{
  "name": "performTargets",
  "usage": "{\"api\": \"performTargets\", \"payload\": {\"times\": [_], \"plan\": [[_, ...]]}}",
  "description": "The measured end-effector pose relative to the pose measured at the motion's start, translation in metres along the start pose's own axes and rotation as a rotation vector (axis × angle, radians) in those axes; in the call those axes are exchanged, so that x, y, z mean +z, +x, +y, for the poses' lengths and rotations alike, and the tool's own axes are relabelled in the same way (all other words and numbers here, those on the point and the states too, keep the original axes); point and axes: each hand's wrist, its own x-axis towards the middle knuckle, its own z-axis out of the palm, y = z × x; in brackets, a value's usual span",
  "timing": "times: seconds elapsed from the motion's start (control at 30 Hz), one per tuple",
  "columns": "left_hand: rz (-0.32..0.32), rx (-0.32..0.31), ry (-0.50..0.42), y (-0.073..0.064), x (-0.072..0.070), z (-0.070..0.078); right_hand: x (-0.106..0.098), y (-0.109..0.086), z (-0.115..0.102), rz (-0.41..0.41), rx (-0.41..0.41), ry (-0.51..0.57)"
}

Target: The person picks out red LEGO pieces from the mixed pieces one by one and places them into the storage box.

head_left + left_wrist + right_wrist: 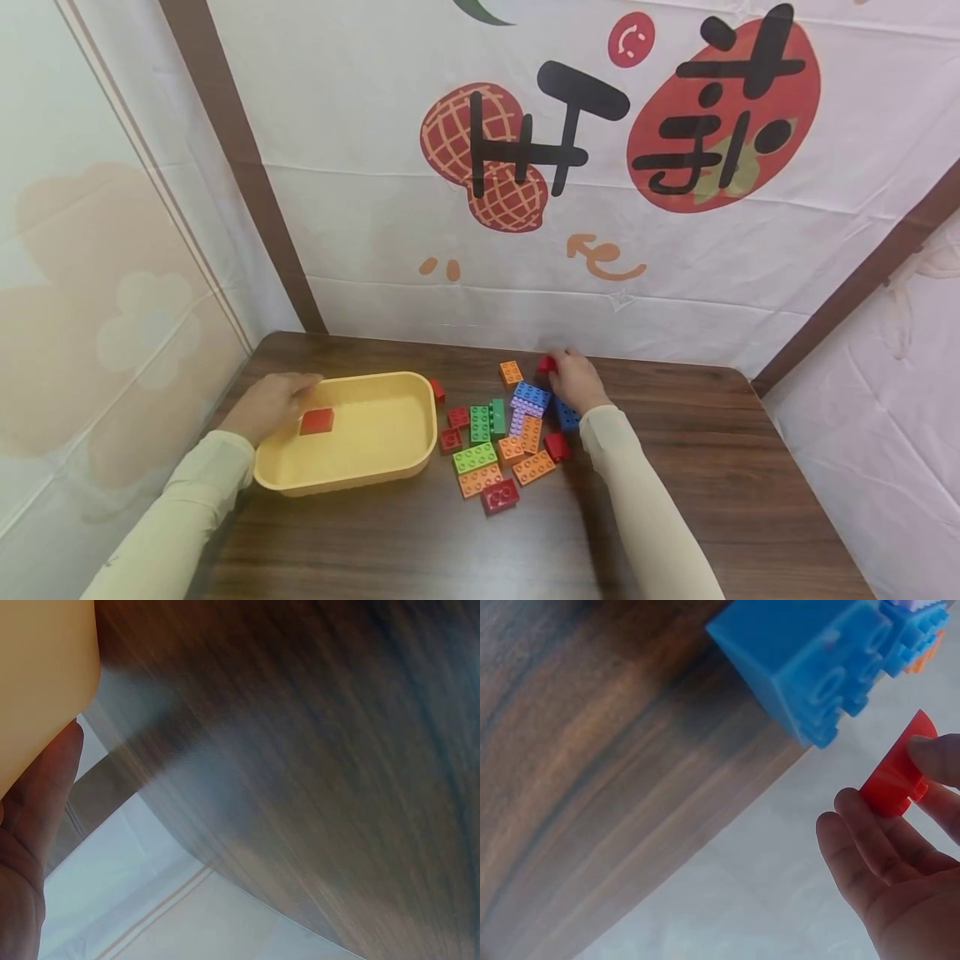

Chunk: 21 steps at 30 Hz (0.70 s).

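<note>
Red, slope-faced plastic block (891, 774) is pinched in the right hand (579, 383), with a blue studded block (780, 649) beside it; a yellow oblong tray (382, 429) is gripped by the left hand (262, 406)

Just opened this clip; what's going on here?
A person is handling toy building bricks at a wooden table. The left hand holds the yellow tray at its left end, and a single red piece lies inside it. The right hand pinches another red brick between its fingers near the table's far edge, close to a blue brick. More bricks in several colours are spread to the right of the tray.
</note>
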Motion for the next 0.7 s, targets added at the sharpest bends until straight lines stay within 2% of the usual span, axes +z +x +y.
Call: {"api": "performTargets", "payload": {"times": [0.27, 0.7], "plan": [[-0.001, 0.016, 0.015, 0.001, 0.001, -0.001, -0.007, 0.000, -0.006, 0.040, -0.059, 0.004], [-0.014, -0.011, 0.006, 0.000, -0.001, 0.000, -0.009, 0.002, -0.015, 0.056, -0.098, 0.003]]}}
